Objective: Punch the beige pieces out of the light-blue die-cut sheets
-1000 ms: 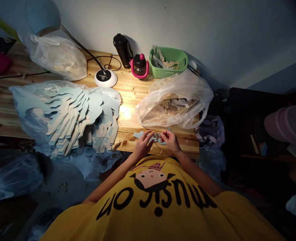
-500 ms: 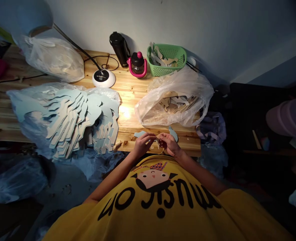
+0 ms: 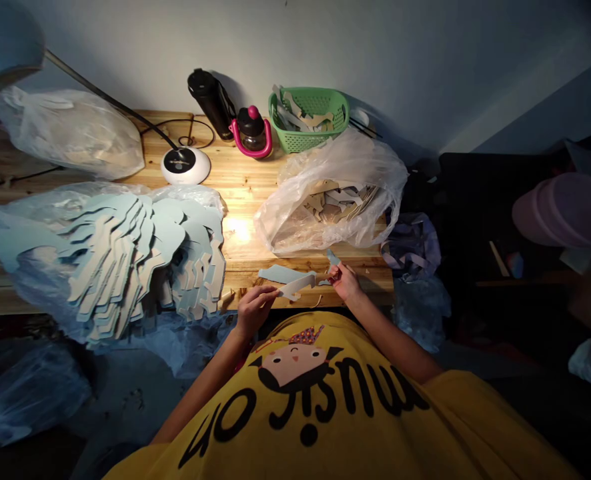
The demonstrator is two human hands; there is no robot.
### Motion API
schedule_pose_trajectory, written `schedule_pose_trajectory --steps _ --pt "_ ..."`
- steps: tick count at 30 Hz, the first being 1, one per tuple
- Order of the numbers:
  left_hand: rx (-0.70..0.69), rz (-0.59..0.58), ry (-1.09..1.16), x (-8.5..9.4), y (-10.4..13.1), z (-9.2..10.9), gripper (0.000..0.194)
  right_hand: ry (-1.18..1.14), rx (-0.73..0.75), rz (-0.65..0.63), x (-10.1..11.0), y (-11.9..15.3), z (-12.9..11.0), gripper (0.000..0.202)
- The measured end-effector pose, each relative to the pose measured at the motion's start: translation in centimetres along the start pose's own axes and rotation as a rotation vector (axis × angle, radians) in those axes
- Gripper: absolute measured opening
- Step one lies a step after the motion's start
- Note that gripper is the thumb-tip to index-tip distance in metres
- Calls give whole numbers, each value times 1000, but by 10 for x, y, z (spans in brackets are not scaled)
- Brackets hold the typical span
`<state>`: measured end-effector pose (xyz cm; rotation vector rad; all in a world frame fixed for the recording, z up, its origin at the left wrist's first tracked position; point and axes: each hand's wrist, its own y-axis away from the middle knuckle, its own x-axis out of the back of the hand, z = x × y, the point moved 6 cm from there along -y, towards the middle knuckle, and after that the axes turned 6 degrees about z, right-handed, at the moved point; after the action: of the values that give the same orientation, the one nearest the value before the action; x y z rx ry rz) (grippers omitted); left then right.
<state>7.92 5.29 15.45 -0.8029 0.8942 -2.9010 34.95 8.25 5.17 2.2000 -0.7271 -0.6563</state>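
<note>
My left hand (image 3: 256,311) is closed, its thumb and fingers pinching the left end of a pale, flat cut-out piece (image 3: 298,285) just above the table's front edge. A light-blue flat piece (image 3: 277,273) lies on the wood behind it. My right hand (image 3: 345,283) is apart from the left, fingertips pressed together near some small scraps (image 3: 324,283); what they grip, if anything, is too small to make out. Another blue piece (image 3: 332,257) shows just beyond the right fingertips, partly hidden by them.
Overlapping blue-and-white cut-outs (image 3: 120,253) cover the table's left on plastic. A clear bag (image 3: 280,223) of cut-outs lies open right of centre. Behind stand a green basket (image 3: 308,141), a pink-handled bottle (image 3: 251,137), a black flask (image 3: 210,100) and a lamp base (image 3: 200,170).
My hands, close together before, have moved apart. The pale piece now shows clearly in my left hand. The whole view has shifted, so the table things appear further left.
</note>
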Motion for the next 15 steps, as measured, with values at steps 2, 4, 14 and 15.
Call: schedule_pose_trajectory --steps 2,4,14,15 --pt "39 -2 13 3 2 -3 13 81 181 26 7 -5 -9 31" --pt "106 21 9 8 4 -10 11 311 394 -39 9 -4 -20 30" --pt "748 6 184 5 27 -78 26 1375 1009 -539 -10 27 -9 12" --pt "823 13 211 1 31 -85 30 1369 1014 -546 -11 24 -6 15"
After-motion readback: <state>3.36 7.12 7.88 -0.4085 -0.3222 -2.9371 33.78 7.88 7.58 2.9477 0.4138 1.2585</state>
